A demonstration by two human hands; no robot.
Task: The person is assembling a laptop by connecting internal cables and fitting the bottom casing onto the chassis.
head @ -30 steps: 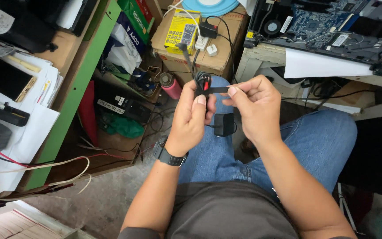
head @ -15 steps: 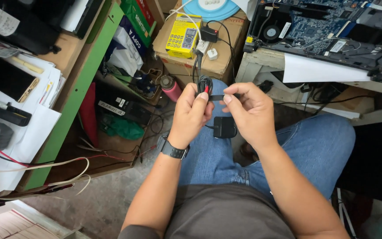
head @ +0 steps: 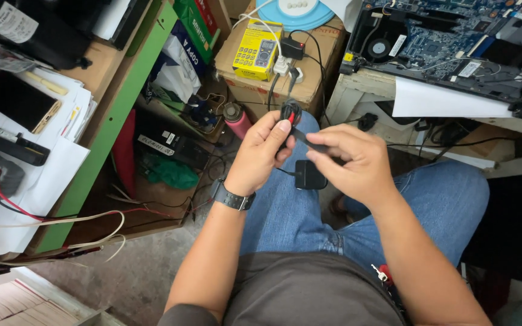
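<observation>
My left hand (head: pixel 260 154), with a dark watch on the wrist, pinches a coiled black cable bundle (head: pixel 290 111) with a bit of red in it. My right hand (head: pixel 353 162) grips a dark strap (head: pixel 309 143) that runs out from the bundle. A small black power adapter (head: pixel 310 175) hangs just below both hands, over my lap in blue jeans.
A cardboard box (head: pixel 309 72) ahead carries a yellow packaged meter (head: pixel 258 54) and a plugged-in power strip. An open laptop circuit board (head: pixel 448 48) lies on the table at right. A green-edged wooden desk (head: pixel 119 111) at left holds papers and a phone. A pink bottle (head: pixel 237 119) stands on the floor.
Both hands have shifted slightly right and up. My right hand has drawn the dark strap out from the bundle toward the right.
</observation>
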